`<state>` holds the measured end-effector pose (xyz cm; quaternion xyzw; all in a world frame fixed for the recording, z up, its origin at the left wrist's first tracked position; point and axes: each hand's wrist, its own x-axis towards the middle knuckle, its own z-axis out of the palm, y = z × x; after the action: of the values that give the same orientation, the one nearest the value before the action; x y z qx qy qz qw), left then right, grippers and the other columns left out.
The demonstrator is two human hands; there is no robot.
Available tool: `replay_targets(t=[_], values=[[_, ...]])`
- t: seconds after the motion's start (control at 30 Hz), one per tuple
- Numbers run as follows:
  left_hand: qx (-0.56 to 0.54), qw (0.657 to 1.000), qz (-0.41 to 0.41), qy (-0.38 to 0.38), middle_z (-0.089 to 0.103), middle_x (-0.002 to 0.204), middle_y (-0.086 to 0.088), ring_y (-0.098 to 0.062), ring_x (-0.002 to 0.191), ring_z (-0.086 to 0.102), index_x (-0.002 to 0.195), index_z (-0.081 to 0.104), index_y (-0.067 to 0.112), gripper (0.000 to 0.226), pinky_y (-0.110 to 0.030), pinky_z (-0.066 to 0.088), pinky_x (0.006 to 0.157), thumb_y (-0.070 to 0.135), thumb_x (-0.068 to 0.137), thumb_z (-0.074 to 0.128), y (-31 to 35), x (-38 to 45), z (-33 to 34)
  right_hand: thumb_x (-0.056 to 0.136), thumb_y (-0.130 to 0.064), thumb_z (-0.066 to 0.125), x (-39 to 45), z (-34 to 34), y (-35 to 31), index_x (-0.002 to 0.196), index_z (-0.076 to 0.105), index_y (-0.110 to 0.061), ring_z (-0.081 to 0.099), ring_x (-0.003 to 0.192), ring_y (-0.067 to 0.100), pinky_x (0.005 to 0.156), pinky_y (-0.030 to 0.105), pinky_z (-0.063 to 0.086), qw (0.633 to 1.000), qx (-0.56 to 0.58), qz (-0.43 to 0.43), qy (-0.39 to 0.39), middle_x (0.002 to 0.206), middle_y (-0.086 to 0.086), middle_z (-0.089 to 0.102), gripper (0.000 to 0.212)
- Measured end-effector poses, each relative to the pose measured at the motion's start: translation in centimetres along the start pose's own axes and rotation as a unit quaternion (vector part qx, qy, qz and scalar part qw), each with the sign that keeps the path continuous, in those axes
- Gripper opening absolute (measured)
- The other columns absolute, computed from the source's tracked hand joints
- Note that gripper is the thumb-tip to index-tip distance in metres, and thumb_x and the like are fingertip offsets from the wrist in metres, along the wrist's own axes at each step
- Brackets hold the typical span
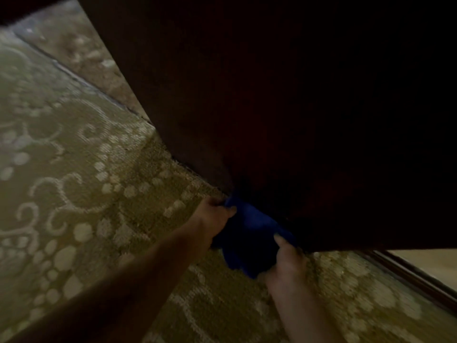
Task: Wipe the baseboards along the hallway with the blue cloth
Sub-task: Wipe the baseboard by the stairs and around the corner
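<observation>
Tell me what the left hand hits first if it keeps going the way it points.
Probably the dark wood panel: the left hand points at its base, gripping the blue cloth there. Depth is murky.

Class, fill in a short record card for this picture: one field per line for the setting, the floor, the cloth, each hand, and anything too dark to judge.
setting: low view along the foot of a dark wooden panel
floor: patterned carpet with pale swirls and dots
cloth: blue cloth, bunched against the panel's bottom edge
left hand: left hand has a grip on the cloth's far end
right hand: right hand has a grip on its near end
unclear: the panel's surface detail is lost in shadow
</observation>
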<state>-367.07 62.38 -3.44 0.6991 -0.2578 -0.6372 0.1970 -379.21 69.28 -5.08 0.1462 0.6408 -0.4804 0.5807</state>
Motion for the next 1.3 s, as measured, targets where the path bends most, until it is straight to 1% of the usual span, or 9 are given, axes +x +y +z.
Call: replay_targets(t=[0.17,0.43,0.53,0.63,0.77,0.87,0.97,1.17,1.3], values=[[0.106,0.994,-0.017,0.008,0.050,0.144,-0.009,-0.034,0.127,0.051,0.147,0.039,0.017,0.053,-0.045,0.042,0.107,0.033,0.098,0.055,-2.7,0.5,1.9,0.091,-0.016,0.063,1.5,-1.6,0.5,0.142,0.041,-0.009,0.055,0.118,0.036,0.091,0.045,0.049,0.998,-0.061,-0.020,0.003,0.133,0.013,0.053,0.056],[0.183,0.983,-0.021,-0.004,0.047,0.145,-0.013,-0.034,0.131,0.046,0.150,0.033,0.012,0.053,-0.038,0.040,0.101,0.036,0.103,0.042,-1.5,-0.8,2.2,0.090,-0.030,0.062,5.0,-2.7,2.4,0.131,0.053,-0.013,0.061,0.110,0.034,0.089,0.048,0.052,0.994,-0.105,-0.001,0.039,0.130,0.014,0.059,0.046],[0.115,0.991,-0.063,-0.021,0.052,0.139,-0.014,-0.034,0.125,0.051,0.143,0.043,0.008,0.052,-0.038,0.043,0.100,0.033,0.099,0.053,-1.5,1.8,1.1,0.090,-0.024,0.063,2.7,-0.6,1.3,0.132,0.052,-0.012,0.061,0.107,0.033,0.089,0.047,0.052,0.992,-0.108,-0.014,0.072,0.127,0.013,0.060,0.045],[-0.056,0.993,-0.100,-0.013,0.057,0.126,-0.015,-0.033,0.115,0.056,0.137,0.050,0.002,0.044,-0.034,0.044,0.088,0.023,0.098,0.055,1.3,2.7,0.0,0.092,-0.015,0.061,-0.2,2.7,0.0,0.126,0.051,-0.011,0.059,0.089,0.030,0.065,0.039,0.050,0.989,-0.111,-0.023,0.090,0.120,0.013,0.058,0.036],[-0.027,0.996,0.033,0.078,0.061,0.111,-0.001,-0.025,0.105,0.059,0.123,0.056,0.019,0.028,-0.033,0.045,0.094,0.031,0.099,0.049,5.3,0.3,-2.9,0.083,-0.019,0.070,-5.5,7.0,-1.4,0.132,0.049,-0.018,0.062,0.103,0.027,0.066,0.036,0.050,0.993,-0.069,-0.079,0.058,0.124,0.008,0.059,0.054],[-0.044,0.984,0.172,0.019,0.060,0.091,0.011,-0.007,0.085,0.060,0.099,0.059,0.031,0.008,-0.028,0.048,0.083,0.032,0.099,0.051,7.0,-2.4,-7.0,0.078,-0.019,0.075,-7.4,8.2,-1.8,0.132,0.050,-0.022,0.067,0.099,0.023,0.069,0.037,0.055,0.993,-0.015,-0.116,0.004,0.122,0.003,0.062,0.059],[0.001,0.970,0.242,-0.013,0.065,0.081,0.002,-0.013,0.072,0.064,0.087,0.061,0.024,0.016,-0.028,0.051,0.065,0.033,0.098,0.053,6.5,-1.5,-8.7,0.084,-0.017,0.069,-5.8,8.8,-0.1,0.129,0.054,-0.024,0.068,0.099,0.024,0.074,0.039,0.055,0.994,-0.005,-0.113,-0.004,0.122,0.003,0.064,0.048],[-0.004,0.998,-0.017,-0.059,0.063,0.119,-0.010,-0.028,0.110,0.059,0.123,0.061,0.008,0.031,-0.038,0.048,0.098,0.025,0.097,0.058,3.7,5.2,-8.7,0.096,-0.015,0.053,-2.9,11.9,3.3,0.137,0.045,-0.010,0.052,0.120,0.033,0.079,0.041,0.045,0.993,-0.073,-0.004,0.090,0.139,0.013,0.048,0.042],[-0.071,0.996,-0.047,-0.039,0.056,0.132,-0.014,-0.033,0.119,0.054,0.135,0.052,0.009,0.040,-0.039,0.046,0.101,0.024,0.098,0.056,5.8,3.9,-9.3,0.094,-0.014,0.056,-3.7,13.4,2.5,0.139,0.044,-0.009,0.050,0.124,0.034,0.081,0.044,0.046,0.992,-0.079,-0.018,0.102,0.144,0.015,0.046,0.047]])
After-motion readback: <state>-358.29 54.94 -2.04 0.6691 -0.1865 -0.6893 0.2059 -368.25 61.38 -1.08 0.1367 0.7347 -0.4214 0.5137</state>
